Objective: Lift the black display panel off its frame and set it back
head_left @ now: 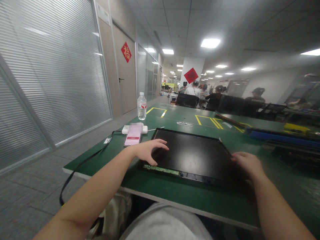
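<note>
At twelve o'clock the panel (192, 153) is lying on the table (155, 188); my left hand (147, 150) is splaying loose at its nine, my right hand (250, 165) touching its three, whether gripping I can't tell

Left of my left fingers (160, 143) I see a phone (132, 140); beyond it stands a water bottle (141, 108). Farther past my fingers are yellow tape marks (217, 123) on the green bench (157, 186) and black chairs (186, 101).

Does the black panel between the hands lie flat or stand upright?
Flat: the black panel lies on the green table, broad surface upward.
</note>
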A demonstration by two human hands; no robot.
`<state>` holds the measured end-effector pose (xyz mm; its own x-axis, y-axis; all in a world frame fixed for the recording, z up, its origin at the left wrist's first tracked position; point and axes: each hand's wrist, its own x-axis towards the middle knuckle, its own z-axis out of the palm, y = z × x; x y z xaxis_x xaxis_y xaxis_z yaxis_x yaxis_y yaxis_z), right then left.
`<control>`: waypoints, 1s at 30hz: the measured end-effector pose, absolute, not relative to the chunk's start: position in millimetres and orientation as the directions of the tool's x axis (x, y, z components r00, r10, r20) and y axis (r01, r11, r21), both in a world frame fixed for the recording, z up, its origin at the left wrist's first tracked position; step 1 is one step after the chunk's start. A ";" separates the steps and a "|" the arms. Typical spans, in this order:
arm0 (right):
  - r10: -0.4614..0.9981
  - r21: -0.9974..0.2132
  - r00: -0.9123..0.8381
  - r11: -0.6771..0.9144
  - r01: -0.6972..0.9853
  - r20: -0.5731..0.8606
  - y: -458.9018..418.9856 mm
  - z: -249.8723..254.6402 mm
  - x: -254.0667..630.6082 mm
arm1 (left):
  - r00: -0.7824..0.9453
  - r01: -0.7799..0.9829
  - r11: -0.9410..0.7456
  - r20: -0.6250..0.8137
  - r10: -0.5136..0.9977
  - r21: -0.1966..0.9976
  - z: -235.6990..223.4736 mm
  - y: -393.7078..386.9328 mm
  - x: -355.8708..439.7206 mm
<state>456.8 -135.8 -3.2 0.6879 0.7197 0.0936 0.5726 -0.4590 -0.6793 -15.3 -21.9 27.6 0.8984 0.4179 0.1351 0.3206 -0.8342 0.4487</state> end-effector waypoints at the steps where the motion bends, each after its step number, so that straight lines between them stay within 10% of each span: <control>1: 0.717 -0.674 0.691 -0.466 0.573 0.092 -135.8 -1.9 455.5 | 0.899 0.319 -0.836 0.137 0.416 0.447 27.4 -21.6 -15.3; 30: 0.721 -0.697 0.689 -0.458 0.551 0.072 -134.9 2.5 448.1 | 0.507 0.806 -0.531 0.158 0.847 0.261 4.3 3.6 -8.2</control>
